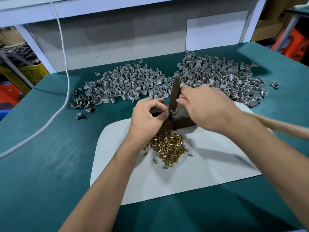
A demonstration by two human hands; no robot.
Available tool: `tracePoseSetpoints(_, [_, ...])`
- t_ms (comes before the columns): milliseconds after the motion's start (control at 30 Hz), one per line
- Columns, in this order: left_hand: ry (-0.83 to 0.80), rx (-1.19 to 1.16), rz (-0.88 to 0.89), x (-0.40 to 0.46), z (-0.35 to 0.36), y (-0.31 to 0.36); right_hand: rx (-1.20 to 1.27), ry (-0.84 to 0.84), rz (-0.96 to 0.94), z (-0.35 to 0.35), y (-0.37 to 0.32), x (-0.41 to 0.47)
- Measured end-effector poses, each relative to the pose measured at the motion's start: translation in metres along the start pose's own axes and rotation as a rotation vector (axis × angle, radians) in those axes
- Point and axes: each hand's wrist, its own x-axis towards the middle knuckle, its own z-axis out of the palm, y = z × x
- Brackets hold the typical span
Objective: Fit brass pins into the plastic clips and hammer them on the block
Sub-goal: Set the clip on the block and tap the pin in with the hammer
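A dark metal block (182,122) sits at the far edge of a white sheet (192,166). My left hand (147,118) pinches a grey plastic clip (171,112) on top of the block. My right hand (205,106) grips a hammer close to its dark head (174,93); the head's lower end touches the clip, and the wooden handle (284,126) trails off to the right. A heap of brass pins (168,146) lies on the sheet just in front of the block.
Two big piles of grey clips lie on the green table (50,156): one at the back middle (127,86), one at the back right (222,77). A white cable (66,91) curves across the left side. A white panel (215,30) stands behind the table.
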Motion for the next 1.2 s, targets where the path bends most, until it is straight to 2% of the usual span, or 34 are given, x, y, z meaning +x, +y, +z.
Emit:
tracePoseSetpoints(67, [0.009, 0.008, -0.017, 0.000, 0.000, 0.000, -0.015, 0.080, -0.038, -0.008, 0.005, 0.004])
tracePoseSetpoints(133, [0.022, 0.012, -0.021, 0.000, 0.000, 0.001, 0.059, 0.245, -0.013, -0.007, 0.005, 0.003])
tracePoseSetpoints(167, [0.027, 0.015, -0.016, -0.001, -0.001, 0.002, 0.081, 0.258, 0.014, -0.005, 0.002, 0.002])
tracePoseSetpoints(300, [0.027, 0.023, 0.005, -0.003, -0.002, 0.006, -0.026, -0.020, 0.057, 0.001, -0.001, -0.001])
tracePoseSetpoints(367, [0.033, 0.014, 0.001, -0.003, -0.002, 0.006, -0.057, 0.027, 0.011, -0.009, 0.004, 0.004])
tracePoseSetpoints(467, [0.038, 0.013, -0.001, -0.002, -0.001, 0.005, 0.054, 0.240, 0.017, -0.011, 0.000, 0.003])
tracePoseSetpoints(500, [0.035, 0.009, 0.001, -0.001, -0.001, 0.004, 0.070, 0.214, 0.026, -0.007, -0.005, 0.000])
tracePoseSetpoints(600, [0.022, 0.022, 0.007, -0.002, -0.001, 0.003, 0.015, -0.018, 0.067, 0.001, -0.009, -0.003])
tracePoseSetpoints(667, [0.033, 0.032, 0.006, -0.002, -0.002, 0.004, -0.019, -0.003, 0.046, -0.009, -0.003, 0.004])
tracePoseSetpoints(767, [0.039, 0.035, -0.008, -0.001, -0.002, 0.003, 0.028, 0.236, 0.039, -0.013, 0.002, 0.006])
tracePoseSetpoints(800, [0.040, 0.033, -0.008, -0.001, -0.001, 0.002, 0.071, 0.247, 0.040, -0.009, 0.000, 0.003])
tracePoseSetpoints(900, [0.029, 0.036, -0.002, -0.001, -0.001, 0.001, 0.014, 0.008, 0.046, 0.003, -0.005, -0.002])
tracePoseSetpoints(933, [0.027, 0.039, -0.002, -0.001, -0.001, 0.001, -0.007, -0.018, 0.057, 0.000, -0.002, 0.000])
tracePoseSetpoints(1000, [0.028, 0.042, -0.008, -0.001, -0.002, 0.001, -0.032, 0.054, 0.034, -0.009, 0.004, 0.004])
tracePoseSetpoints(1067, [0.021, 0.039, -0.013, 0.000, -0.002, 0.000, 0.048, 0.232, 0.023, -0.009, 0.005, 0.003])
tracePoseSetpoints(1100, [0.019, 0.033, -0.014, 0.001, -0.001, -0.001, 0.092, 0.257, 0.021, -0.006, 0.002, 0.000])
tracePoseSetpoints(1200, [0.002, 0.017, -0.003, 0.001, -0.001, -0.002, -0.007, 0.026, 0.032, 0.007, -0.009, -0.004])
